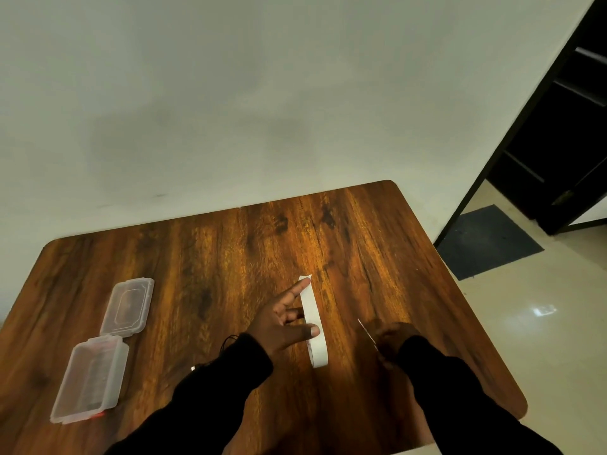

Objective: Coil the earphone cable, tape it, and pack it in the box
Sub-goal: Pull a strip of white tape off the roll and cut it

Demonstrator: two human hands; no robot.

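Resting on a brown wooden desk [230,257], the left hand [279,323] lies spread, its fingers apart, with the forefinger tip and the thumb tip touching a long white strip of tape [314,323]. The strip runs away from the person along the desk, its far end pointed and its near end curling up slightly. The hand's grip is not closed on it; the fingers only press at its left edge.

To the right of the strip, the right hand [391,339] is curled into a closed grip around a thin, light-coloured sliver [366,331] that slants up and to the left from the fingers. The picture is too blurred there to tell what this sliver is.

Both arms wear black sleeves [210,389]. Just behind the left wrist, a thin dark cable [228,339] loops out from the sleeve, and a small pale tip [193,368] shows at the sleeve's left edge; most of the earphone cable is hidden.

Well to the left, a clear plastic box [90,377] lies open on the desk, its hinged lid [128,305] folded flat beyond it, the two touching at the hinge.

A pale wall [262,93] stands behind the desk, and a dark mat [486,241] lies on the tiled floor to the right.
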